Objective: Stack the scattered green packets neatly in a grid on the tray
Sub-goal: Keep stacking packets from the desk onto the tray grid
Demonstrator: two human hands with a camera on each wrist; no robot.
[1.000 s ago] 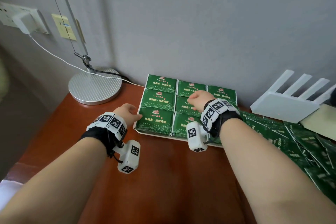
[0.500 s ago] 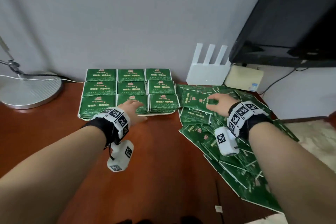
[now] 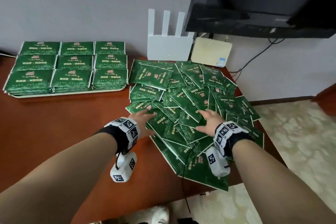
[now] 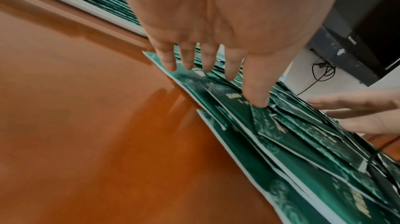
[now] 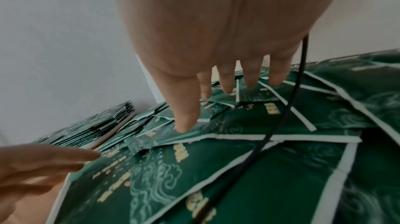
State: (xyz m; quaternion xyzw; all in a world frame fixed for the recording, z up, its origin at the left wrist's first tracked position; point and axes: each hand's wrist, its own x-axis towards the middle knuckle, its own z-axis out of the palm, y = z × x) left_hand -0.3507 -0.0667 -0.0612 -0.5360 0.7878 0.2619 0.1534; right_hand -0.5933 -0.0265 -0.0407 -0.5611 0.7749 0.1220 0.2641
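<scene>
Green packets are heaped loose on the right half of the wooden table, while a three-by-three grid is already stacked on the tray at the far left. Both hands are spread flat over the near side of the heap, the left hand and the right hand with fingers straight and fanned, nothing gripped. A gathering step is judged to be in hand; next, a few packets need to be squared together, pinched and carried to the tray.
</scene>
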